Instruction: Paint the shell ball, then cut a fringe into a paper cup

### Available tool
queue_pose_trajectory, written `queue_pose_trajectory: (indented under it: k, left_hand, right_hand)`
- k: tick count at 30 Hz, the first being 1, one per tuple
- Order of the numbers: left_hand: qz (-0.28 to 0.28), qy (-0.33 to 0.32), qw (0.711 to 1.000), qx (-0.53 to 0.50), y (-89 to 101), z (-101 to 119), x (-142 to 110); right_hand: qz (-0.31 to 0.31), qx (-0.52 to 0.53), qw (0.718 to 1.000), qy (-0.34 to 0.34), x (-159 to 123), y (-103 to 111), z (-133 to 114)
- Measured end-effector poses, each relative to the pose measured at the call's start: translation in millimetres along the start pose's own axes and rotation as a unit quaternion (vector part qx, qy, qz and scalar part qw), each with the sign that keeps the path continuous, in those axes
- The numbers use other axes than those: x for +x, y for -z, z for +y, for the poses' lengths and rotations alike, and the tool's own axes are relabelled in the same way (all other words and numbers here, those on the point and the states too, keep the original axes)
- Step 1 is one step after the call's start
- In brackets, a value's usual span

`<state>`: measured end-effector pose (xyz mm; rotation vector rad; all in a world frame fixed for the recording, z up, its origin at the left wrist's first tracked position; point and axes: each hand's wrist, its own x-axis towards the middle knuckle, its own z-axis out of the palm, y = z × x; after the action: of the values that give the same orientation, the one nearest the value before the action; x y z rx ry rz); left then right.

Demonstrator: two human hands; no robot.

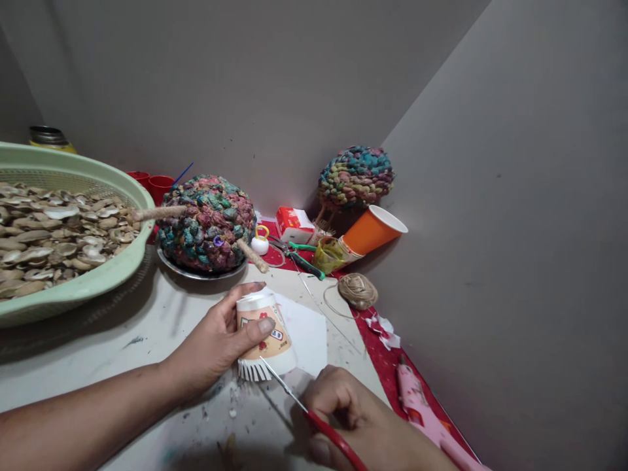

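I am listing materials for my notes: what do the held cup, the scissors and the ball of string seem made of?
Cup: probably paper, smooth; its cut edge splits into thin strips. Scissors: shiny grey blade looks like metal, red handle likely plastic. Ball of string: perhaps jute, matt, brown and rough-looking.

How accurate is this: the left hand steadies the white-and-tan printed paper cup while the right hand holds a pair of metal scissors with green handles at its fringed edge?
The handle colour is wrong: the head view shows metal scissors with red handles. The right hand does hold them at the fringed edge of the paper cup, which the left hand steadies.
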<state>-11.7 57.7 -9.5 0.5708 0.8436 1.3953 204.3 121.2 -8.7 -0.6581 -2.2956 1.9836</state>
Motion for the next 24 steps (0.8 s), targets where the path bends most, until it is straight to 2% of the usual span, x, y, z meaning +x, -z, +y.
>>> queue_pose_trajectory:
  k: [7, 15, 24]
  left_hand:
    - [0.004, 0.009, 1.000, -0.011, -0.2, 1, 1]
    - [0.014, -0.004, 1.000, -0.017, 2.1, 6, 4]
    - [0.028, -0.015, 0.999, -0.028, -0.5, 10, 3]
  right_hand:
    - [-0.022, 0.028, 0.998, -0.046, 1, 0, 0]
    - [-0.027, 0.007, 1.000, -0.008, 2, 1, 2]
    - [-0.017, 0.012, 0.999, -0.026, 1, 1, -1]
